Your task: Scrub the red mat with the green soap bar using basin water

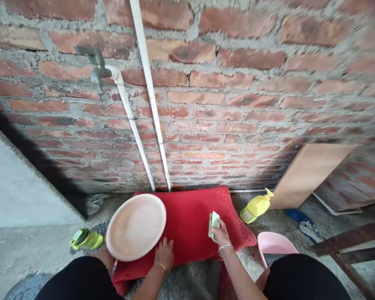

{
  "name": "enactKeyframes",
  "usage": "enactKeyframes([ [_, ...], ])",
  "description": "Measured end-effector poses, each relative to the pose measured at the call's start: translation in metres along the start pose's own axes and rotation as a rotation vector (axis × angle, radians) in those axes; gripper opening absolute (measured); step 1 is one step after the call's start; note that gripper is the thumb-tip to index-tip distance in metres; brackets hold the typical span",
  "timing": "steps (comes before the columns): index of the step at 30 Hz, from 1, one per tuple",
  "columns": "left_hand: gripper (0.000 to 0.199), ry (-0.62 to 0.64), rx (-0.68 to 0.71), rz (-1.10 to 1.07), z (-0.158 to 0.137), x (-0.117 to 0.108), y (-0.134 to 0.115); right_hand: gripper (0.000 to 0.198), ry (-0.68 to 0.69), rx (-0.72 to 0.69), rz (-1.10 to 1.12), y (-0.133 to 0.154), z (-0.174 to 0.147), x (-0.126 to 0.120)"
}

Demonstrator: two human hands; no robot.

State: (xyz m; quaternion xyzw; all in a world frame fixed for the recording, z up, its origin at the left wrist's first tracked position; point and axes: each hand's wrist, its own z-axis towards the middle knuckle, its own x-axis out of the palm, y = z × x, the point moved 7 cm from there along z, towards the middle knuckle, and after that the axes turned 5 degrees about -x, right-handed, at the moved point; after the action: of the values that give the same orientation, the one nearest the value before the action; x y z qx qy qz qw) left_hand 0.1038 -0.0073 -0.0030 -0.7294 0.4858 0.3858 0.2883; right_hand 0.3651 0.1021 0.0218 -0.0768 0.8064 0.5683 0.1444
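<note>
A red mat [190, 225] with a shaggy edge is spread out low in front of me. My right hand [221, 234] is closed round a pale green scrub brush [214, 223], its bristles facing left, over the right part of the mat. On the mat's left side stands a cream basin [137, 229], with what looks like water inside. My left hand [164, 253] lies flat with its fingers stretched out on the mat, close by the basin's lower right rim. Nothing shows in that hand.
A yellow pump bottle [256, 206] stands right of the mat, above a pink basin [276, 243]. At left are a yellow-green bottle [86, 239] and a grey cloth [95, 203]. A tap [96, 68] and white pipes [150, 91] run along the brick wall. A board [312, 173] leans at right.
</note>
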Motion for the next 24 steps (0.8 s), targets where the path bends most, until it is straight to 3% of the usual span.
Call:
enactKeyframes([
  [2, 0.060, -0.035, 0.005, 0.006, 0.002, -0.004, -0.002, 0.076, 0.107, 0.021, -0.104, 0.002, -0.011, 0.045],
  [7, 0.058, -0.106, 0.060, -0.007, 0.015, -0.011, -0.011, 0.080, 0.377, -0.289, -0.771, 0.039, -0.013, 0.129],
  [10, 0.057, -0.119, 0.075, -0.012, 0.027, -0.011, -0.014, 0.076, 0.495, -0.405, -1.028, 0.040, -0.009, 0.151],
  [15, 0.053, -0.166, 0.071, -0.013, 0.047, -0.007, -0.018, 0.073, 0.545, -0.527, -1.068, 0.028, -0.004, 0.165],
  [17, 0.053, -0.181, 0.069, 0.007, 0.052, -0.006, -0.020, 0.070, 0.568, -0.557, -1.069, 0.025, 0.003, 0.162],
  [19, 0.053, -0.196, 0.068, 0.032, 0.056, -0.008, -0.022, 0.067, 0.547, -0.558, -1.081, 0.024, 0.019, 0.144],
  [21, 0.055, -0.206, 0.067, 0.052, 0.058, -0.012, -0.024, 0.065, 0.474, -0.507, -1.102, 0.020, 0.040, 0.107],
  [24, 0.060, -0.186, 0.055, 0.079, 0.062, -0.020, -0.027, 0.063, 0.281, -0.341, -1.107, 0.004, 0.074, 0.021],
])
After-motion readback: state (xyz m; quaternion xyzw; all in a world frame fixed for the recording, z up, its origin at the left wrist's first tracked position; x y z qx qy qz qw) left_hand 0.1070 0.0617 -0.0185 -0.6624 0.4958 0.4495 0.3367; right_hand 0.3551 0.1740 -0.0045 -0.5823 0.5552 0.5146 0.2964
